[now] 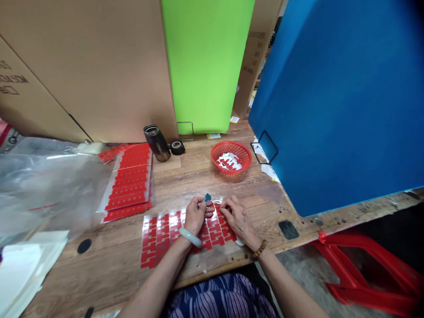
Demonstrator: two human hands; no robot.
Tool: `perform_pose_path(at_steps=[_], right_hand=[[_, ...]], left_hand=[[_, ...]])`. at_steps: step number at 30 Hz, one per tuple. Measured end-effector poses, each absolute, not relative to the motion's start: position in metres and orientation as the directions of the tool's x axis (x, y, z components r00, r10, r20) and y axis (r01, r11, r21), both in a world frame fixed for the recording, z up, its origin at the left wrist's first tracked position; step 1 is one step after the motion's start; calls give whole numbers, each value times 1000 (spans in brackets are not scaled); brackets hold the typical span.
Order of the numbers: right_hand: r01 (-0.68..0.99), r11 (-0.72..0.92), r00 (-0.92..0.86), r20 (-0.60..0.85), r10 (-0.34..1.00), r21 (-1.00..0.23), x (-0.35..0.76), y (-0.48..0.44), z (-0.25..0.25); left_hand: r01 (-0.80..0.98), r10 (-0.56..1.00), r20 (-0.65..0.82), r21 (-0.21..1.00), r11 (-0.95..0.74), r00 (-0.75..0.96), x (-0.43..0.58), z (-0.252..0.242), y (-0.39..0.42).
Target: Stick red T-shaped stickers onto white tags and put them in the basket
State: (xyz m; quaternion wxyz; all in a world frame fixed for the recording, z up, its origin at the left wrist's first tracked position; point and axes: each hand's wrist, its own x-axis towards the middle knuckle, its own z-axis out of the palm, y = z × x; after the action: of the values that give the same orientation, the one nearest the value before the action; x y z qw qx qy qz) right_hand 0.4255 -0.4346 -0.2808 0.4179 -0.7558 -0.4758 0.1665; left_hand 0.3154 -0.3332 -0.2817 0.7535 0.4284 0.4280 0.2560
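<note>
A clear sheet with rows of red T-shaped stickers (149, 240) lies flat on the wooden table in front of me. Over its upper right part, my left hand (196, 215) pinches a small dark teal piece (207, 198) between thumb and finger, its other fingers curled. My right hand (236, 216) is closed at the sheet's right end, its thumb and fingertips pinched together at the top of the last red row (227, 227). Whether anything is between those fingertips is hidden. A thin white curved strip (217, 202) shows between the two hands.
A red plastic basket (231, 145) holds white and red pieces. To the left stand a dark bottle (157, 143), its black lid (177, 147) and stacked red sticker sheets (129, 181). Green (205, 66) and blue (334, 110) panels rise behind; a red stool (347, 265) is at right.
</note>
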Motion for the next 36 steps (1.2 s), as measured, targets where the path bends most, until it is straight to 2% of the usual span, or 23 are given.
perform_pose_path(at_steps=[7,11,14,18,31,36], right_hand=[[385,-80,420,98,902,-919,431,-446,-278],[147,-79,510,7,860,-986,433,-452,-278],[39,-75,605,-36,796,-996,431,-456,-273],[55,-65,633,-15,774,-996,425,-460,-262],[106,-78,470,-19,882,-991,398,-468,-237],[136,-93,427,-26,904,-986,392,-469,-230]], left_hand=[[-16,747,-459,847,531,480,316,-281,-334],[-6,714,-494,820,572,497,314,-276,-330],[5,675,-528,789,614,516,310,-269,-329],[21,624,-554,757,653,552,302,-256,-335],[106,417,-652,608,787,633,256,-230,-369],[121,367,-630,595,795,685,253,-225,-374]])
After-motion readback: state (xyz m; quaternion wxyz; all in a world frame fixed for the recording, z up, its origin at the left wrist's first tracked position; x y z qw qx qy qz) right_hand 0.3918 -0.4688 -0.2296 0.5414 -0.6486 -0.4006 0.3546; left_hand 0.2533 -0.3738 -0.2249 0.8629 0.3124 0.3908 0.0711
